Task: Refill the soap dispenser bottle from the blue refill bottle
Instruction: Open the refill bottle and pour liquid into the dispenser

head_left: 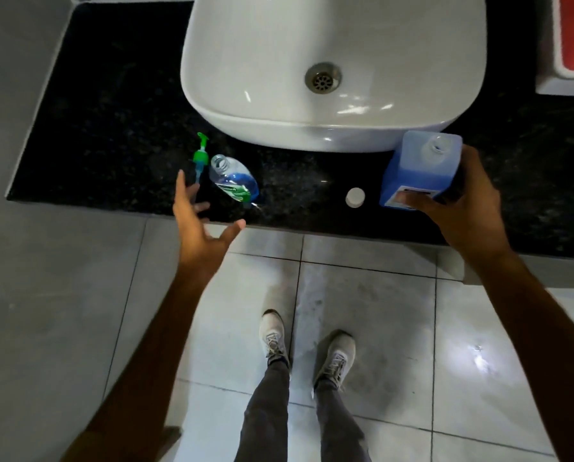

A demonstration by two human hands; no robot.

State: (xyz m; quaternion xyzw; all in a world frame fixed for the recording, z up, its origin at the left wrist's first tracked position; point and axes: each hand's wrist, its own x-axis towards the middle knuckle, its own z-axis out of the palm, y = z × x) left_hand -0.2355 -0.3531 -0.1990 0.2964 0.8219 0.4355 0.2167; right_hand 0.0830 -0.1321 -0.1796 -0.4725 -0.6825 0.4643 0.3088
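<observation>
Head view, taken from above. Soap dispenser bottle [234,181], uncapped and part-filled with blue liquid, stands on the black counter [112,121] just in front of the sink [262,125]. Its green pump [199,157] lies just left of it. My left hand [201,225] hovers beside it, fingers spread, holding nothing. My right hand [464,203] grips the uncapped blue refill bottle [415,168] at the sink's front right; a white cap [355,197] lies between the bottles.
</observation>
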